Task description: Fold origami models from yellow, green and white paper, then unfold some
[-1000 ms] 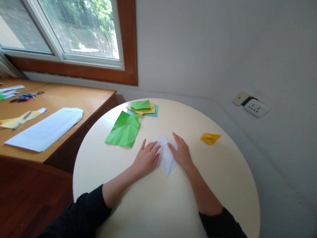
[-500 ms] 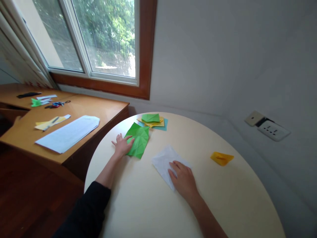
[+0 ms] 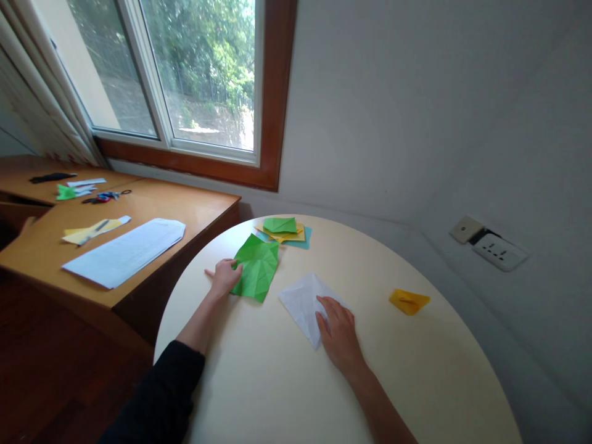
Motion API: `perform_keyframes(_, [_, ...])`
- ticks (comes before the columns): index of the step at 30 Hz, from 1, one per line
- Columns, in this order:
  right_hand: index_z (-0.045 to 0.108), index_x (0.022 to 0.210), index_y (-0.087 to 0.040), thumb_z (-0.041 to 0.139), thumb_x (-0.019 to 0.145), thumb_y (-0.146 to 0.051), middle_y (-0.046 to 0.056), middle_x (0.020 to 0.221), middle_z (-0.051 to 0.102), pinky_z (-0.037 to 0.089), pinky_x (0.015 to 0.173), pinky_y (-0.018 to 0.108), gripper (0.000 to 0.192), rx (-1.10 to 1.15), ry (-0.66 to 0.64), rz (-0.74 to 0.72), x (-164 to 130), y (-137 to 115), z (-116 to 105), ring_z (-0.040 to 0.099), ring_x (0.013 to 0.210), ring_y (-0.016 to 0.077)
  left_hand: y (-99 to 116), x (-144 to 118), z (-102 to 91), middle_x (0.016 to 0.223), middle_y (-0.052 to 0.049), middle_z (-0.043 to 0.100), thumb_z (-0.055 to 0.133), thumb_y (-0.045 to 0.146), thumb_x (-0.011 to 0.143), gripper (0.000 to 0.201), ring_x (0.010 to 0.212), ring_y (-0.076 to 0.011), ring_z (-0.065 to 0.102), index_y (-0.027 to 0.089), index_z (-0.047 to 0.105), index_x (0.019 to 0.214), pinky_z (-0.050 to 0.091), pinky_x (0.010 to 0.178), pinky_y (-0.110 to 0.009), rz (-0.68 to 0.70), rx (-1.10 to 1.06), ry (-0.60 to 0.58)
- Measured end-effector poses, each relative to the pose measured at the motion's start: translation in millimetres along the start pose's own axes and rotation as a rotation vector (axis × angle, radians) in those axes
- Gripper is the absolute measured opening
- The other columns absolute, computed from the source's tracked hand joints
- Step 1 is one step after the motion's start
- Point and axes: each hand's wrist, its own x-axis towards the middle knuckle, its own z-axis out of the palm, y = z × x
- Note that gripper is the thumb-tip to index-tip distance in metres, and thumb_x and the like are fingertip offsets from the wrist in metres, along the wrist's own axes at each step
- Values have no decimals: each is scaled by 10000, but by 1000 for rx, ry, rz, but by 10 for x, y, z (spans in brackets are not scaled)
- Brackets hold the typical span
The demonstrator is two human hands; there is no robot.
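Creased green paper (image 3: 258, 268), apparently being grasped: left hand (image 3: 225, 276) curls, pinch unclear; right hand (image 3: 340, 333) lies spread on white paper (image 3: 301, 301); lifting needs pinching.

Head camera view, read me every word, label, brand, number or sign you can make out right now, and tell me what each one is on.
No text can be read anywhere.
White sheets on the wooden desk: any print is too small and faint to read.
Green paper and white paper on the round table: no lettering visible.
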Motion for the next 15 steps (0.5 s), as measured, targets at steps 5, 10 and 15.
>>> perform_keyframes(5, [617,850,-190,372,867,-203,50,882,647,365,818,345,247,25,-7,13,2,24,-33,578,876,187,-54,30,-68,1046,-134,654,568,207,663,288,991,-263,581,127,682,916,387,922,-394,34,-215,167])
perform_keyframes(10, [629,908,-190,370,857,-176,60,958,660,362,863,351,264,53,7,-30,-6,68,34,583,924,179,-125,100,-85,907,-126,682,631,235,601,346,831,-232,625,92,677,913,477,776,-333,-117,-610,230])
perform_keyframes(15, [619,1040,-216,330,880,-206,73,1111,639,266,994,426,331,36,-2,-66,-17,90,99,553,1073,177,-152,154,-89,740,-67,659,638,132,558,248,670,-159,606,90,662,801,484,714,-305,-328,-894,242])
